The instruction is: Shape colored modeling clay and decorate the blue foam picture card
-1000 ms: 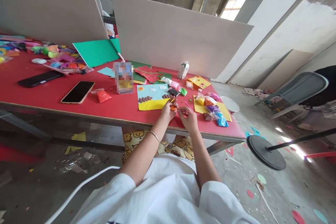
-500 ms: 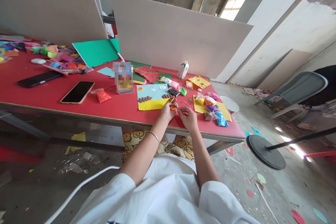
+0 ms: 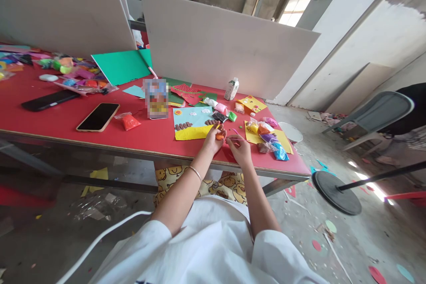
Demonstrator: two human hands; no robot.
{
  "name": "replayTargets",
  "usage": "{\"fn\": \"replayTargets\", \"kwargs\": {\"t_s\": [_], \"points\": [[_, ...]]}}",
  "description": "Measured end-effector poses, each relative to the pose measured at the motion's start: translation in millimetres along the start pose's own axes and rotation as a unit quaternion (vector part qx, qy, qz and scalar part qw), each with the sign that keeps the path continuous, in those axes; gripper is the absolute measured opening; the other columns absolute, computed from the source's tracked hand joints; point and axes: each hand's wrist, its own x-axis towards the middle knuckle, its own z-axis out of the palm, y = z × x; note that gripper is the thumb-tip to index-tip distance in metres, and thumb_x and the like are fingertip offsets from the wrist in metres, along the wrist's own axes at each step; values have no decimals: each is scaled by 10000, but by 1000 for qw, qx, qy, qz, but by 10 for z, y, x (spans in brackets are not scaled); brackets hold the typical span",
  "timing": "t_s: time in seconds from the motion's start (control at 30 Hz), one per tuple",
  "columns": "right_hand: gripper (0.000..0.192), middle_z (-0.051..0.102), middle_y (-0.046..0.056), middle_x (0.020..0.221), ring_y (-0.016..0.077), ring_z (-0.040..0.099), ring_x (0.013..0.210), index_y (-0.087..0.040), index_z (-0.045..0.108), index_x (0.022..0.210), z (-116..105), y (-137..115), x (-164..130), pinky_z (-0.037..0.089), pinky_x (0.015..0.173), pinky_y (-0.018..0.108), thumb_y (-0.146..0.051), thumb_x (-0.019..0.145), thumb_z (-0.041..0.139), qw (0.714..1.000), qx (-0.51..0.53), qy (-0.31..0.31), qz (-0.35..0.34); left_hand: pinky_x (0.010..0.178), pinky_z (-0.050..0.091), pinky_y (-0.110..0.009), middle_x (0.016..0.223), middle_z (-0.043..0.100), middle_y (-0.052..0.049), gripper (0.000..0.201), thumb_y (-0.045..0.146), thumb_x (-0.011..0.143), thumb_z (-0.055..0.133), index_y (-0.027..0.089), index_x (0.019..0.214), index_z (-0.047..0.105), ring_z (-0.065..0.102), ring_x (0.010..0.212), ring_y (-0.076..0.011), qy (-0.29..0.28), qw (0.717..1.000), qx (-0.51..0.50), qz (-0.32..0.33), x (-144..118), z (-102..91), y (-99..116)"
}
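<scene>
My left hand [image 3: 212, 140] is closed around a small piece of orange clay [image 3: 219, 136], held just above the table's front edge. Close beside it, my right hand [image 3: 241, 150] pinches a thin pink stick-like tool [image 3: 235, 131], its tip pointing toward the clay; fingers hide part of it. Behind my left hand lies a picture sheet [image 3: 190, 120] of light blue and yellow, with a sun, clouds and brown clay shapes on it. Bags of black clay [image 3: 220, 116] and green clay [image 3: 232, 116] sit just beyond my hands.
Several clay bags, among them a blue one [image 3: 281, 151], rest on yellow paper [image 3: 286, 141] at the right. A small carton [image 3: 231, 88] stands behind. Leftward are a phone [image 3: 98, 117], a red clay bag [image 3: 130, 121] and a propped-up phone with a blurred screen [image 3: 157, 98].
My right hand's fingers have shifted slightly at the tool beside the orange clay. My left hand stays nearly in place, and the table items have not moved.
</scene>
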Motion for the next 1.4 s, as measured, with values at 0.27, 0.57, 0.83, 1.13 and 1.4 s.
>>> {"fn": "replayTargets", "kwargs": {"t_s": [0.27,0.57,0.83,1.13,1.4], "points": [[232,695,64,876,205,676,816,-201,616,853,-6,23,9,555,734,351,-419,774,617,1000,7,-10,-12,623,440,-183,769,627,6,469,-126,574,404,173,858,626,592,644,-69,-19,1000,16,-11,-18,-16,-7],[293,662,47,836,189,647,773,-217,555,832,1,69,15,551,732,364,-482,746,646,999,43,24,-4,697,473,-229,744,653,-6,524,-111,605,405,169,982,637,635,683,-112,-47,997,37,-39,-57,1,-13],[277,628,44,854,192,645,773,-203,549,851,-19,112,22,535,732,367,-446,757,642,998,60,31,-9,783,508,-271,787,674,-33,542,-120,605,372,159,1000,616,691,842,-158,-45,997,19,-55,-47,11,-11],[256,625,21,819,187,658,768,-218,520,862,-40,221,44,546,773,382,-452,794,598,995,75,61,-13,875,504,-287,809,680,-42,530,-123,615,374,155,996,615,692,900,-157,-36,998,4,-53,-63,24,-9],[262,616,29,846,184,649,774,-220,522,855,-31,204,46,553,752,370,-461,791,600,996,58,57,-20,901,514,-342,921,698,-66,555,-122,622,384,163,1037,617,691,938,-183,-43,997,4,-60,-79,33,-5]]}}
